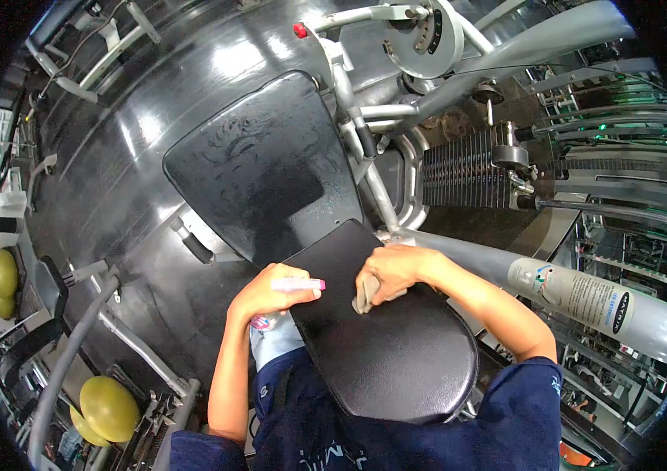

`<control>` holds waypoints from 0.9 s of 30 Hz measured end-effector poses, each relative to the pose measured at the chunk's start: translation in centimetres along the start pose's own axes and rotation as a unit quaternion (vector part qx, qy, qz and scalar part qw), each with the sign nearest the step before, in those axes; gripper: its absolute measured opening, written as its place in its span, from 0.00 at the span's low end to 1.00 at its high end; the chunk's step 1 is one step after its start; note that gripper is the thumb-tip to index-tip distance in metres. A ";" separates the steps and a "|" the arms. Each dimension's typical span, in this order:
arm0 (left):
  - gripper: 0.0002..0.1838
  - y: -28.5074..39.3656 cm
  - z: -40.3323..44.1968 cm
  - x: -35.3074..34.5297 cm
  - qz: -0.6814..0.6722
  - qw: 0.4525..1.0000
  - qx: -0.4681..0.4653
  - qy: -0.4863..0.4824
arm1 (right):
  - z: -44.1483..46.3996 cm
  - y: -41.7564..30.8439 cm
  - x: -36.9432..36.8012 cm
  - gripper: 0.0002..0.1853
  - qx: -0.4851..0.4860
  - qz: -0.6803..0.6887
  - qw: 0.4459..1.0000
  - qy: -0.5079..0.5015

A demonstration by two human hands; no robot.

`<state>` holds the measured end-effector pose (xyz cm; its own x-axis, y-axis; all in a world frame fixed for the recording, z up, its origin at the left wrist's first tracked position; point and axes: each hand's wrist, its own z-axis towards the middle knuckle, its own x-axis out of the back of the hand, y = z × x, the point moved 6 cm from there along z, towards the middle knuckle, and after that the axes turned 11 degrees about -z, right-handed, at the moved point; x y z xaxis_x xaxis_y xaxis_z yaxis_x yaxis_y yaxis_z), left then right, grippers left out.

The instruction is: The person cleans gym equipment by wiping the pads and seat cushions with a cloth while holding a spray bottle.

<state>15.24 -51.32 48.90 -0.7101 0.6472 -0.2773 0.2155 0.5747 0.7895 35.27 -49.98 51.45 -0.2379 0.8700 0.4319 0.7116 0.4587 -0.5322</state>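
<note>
My left hand [259,297] is closed around a spray bottle [293,285] with a pale pink head and a darker pink tip, held over the left edge of the black padded backrest [396,357]. Most of the bottle's body is hidden by the hand; a bit of its label shows beneath. Bunched in my right hand [396,271] is a grey-beige cloth [366,295], pressed against the backrest's upper middle. Beyond the backrest lies the black seat pad [259,161], its surface marked with wet-looking smears.
A thick grey machine tube [584,294] with a printed label runs to the right. Behind it stands a weight stack [465,174], with a round silver cam [425,39] at the top. Yellow-green balls [109,408] sit at lower left, near grey machine frames.
</note>
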 end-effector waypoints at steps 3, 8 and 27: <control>0.16 -0.8 -0.4 0.2 -0.014 1.000 0.005 -0.002 | -1.2 0.4 0.3 0.19 -0.027 -0.025 0.999 -0.006; 0.15 -1.3 -1.3 0.0 -0.030 0.999 0.004 -0.010 | 1.8 3.8 -0.2 0.25 -0.095 -0.031 0.993 0.066; 0.14 -1.3 -3.6 -0.4 0.026 0.995 -0.100 -0.008 | 2.1 0.7 -0.8 0.25 -0.143 -0.065 0.987 0.036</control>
<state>12.83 -54.11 49.98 -0.6908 0.6820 -0.2401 0.1124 0.4294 0.8961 34.56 -49.99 49.17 -0.2992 0.7877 0.5385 0.8382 0.4866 -0.2461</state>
